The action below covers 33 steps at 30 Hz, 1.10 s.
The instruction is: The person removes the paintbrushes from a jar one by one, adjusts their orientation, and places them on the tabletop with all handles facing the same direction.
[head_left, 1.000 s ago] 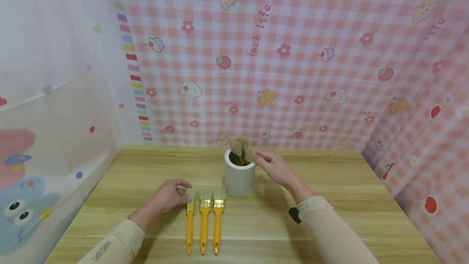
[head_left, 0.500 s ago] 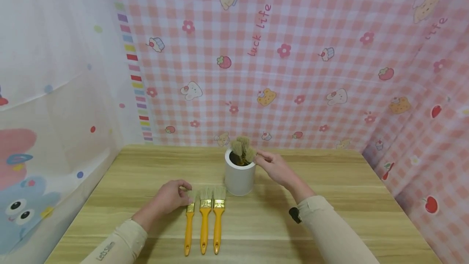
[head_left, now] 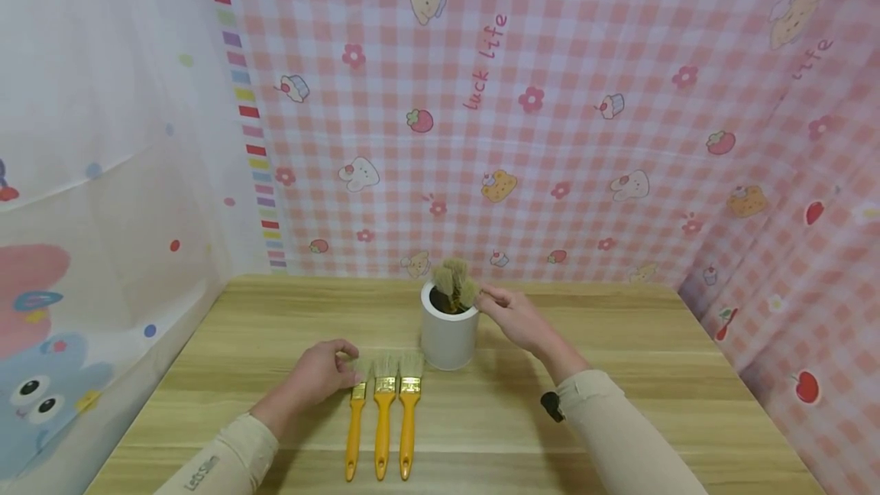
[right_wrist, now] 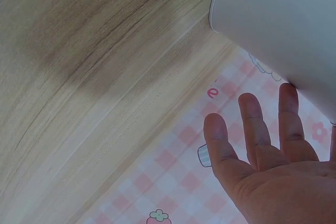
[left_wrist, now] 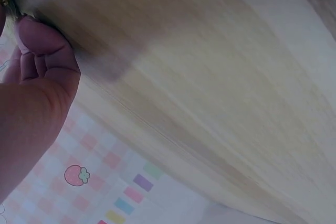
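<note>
In the head view, my left hand (head_left: 325,373) pinches the bristles of the leftmost paintbrush (head_left: 354,434), which lies on the table with its orange handle towards me. Beside it, two wider paintbrushes lie parallel, a middle paintbrush (head_left: 383,426) and a right paintbrush (head_left: 409,426). Behind them stands a white cylindrical pot (head_left: 448,342) holding several brushes, bristles up (head_left: 454,281). My right hand (head_left: 516,319) touches the right side of the pot's rim. In the right wrist view, its visible fingers (right_wrist: 255,124) are spread and loosely straight beside the pot; its thumb is hidden.
The wood-grain table (head_left: 619,403) reaches back to a pink checked cloth (head_left: 522,136) hung behind it. A white patterned cloth (head_left: 103,212) hangs on the left. A small black object (head_left: 552,406) shows at the right sleeve cuff.
The leftmost brush has turned slightly, its handle end shifting left, as my left hand moved slightly. My right hand and the pot stay in place.
</note>
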Each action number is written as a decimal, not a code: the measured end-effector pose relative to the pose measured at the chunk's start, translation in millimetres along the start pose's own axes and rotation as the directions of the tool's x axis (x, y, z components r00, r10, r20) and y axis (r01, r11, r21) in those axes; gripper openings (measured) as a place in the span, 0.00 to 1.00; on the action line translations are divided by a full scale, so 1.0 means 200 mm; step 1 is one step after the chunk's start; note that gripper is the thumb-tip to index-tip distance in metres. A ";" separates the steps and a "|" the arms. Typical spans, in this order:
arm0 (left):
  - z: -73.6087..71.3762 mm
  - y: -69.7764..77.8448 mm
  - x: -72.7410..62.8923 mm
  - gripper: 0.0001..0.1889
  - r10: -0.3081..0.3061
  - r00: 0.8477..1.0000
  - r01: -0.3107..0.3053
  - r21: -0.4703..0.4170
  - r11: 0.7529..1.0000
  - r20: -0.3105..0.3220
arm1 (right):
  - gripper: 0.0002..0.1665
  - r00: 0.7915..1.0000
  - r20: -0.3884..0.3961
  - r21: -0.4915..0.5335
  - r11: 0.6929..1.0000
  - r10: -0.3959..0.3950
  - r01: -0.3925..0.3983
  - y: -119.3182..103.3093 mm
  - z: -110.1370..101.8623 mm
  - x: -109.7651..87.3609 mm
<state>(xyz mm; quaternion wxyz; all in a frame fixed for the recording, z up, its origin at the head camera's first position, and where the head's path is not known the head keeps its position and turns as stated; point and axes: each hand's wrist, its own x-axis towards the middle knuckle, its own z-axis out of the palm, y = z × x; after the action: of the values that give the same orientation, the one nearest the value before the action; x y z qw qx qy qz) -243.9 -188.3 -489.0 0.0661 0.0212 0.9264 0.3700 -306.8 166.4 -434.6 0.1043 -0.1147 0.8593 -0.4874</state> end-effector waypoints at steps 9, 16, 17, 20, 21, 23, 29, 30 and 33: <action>0.01 0.00 0.01 0.25 -0.009 1.000 0.009 -0.015 1.000 0.005 | 0.39 1.000 -0.015 -0.010 1.000 0.012 -0.012 0.02 -0.01 -0.01; 0.00 0.04 0.04 0.24 -0.013 1.000 0.013 -0.031 0.999 -0.005 | 0.40 1.000 -0.014 -0.022 1.000 -0.012 0.012 0.02 -0.02 -0.02; 0.01 0.06 0.05 0.24 -0.006 1.000 0.006 -0.027 1.000 -0.014 | 0.40 1.000 -0.015 -0.020 1.000 -0.011 0.010 0.02 -0.02 -0.02; 0.01 0.16 0.10 0.26 0.038 0.998 -0.039 -0.028 0.999 -0.057 | 0.38 1.000 -0.017 -0.024 1.000 -0.016 0.016 0.03 -0.02 -0.02; 0.01 0.21 0.12 0.26 0.056 0.996 -0.059 -0.034 0.998 -0.073 | 0.38 1.000 -0.019 -0.021 1.000 -0.014 0.014 0.03 -0.02 -0.02; 0.01 0.31 0.16 0.28 0.086 0.992 -0.092 -0.060 0.994 -0.094 | 0.38 1.000 -0.019 -0.023 1.000 -0.009 0.009 0.03 -0.03 -0.02; 0.04 0.55 0.24 0.34 0.153 0.980 -0.170 -0.138 0.976 -0.128 | 0.38 1.000 -0.014 -0.031 0.999 -0.016 0.016 0.01 -0.01 -0.01; 0.05 0.57 0.25 0.34 0.155 0.979 -0.174 -0.144 0.974 -0.134 | 0.38 1.000 -0.014 -0.031 0.999 -0.021 0.020 0.01 -0.01 -0.01; 0.06 0.63 0.27 0.36 0.137 0.981 -0.160 -0.169 0.973 -0.140 | 0.37 0.999 -0.018 -0.036 0.999 -0.035 0.034 0.01 0.00 0.00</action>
<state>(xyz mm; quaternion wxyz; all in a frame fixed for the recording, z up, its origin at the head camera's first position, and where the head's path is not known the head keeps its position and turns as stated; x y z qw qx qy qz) -297.7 -83.8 -418.0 -0.0193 0.0609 0.8876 0.4562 -306.9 168.1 -436.8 0.0859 -0.1267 0.8666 -0.4749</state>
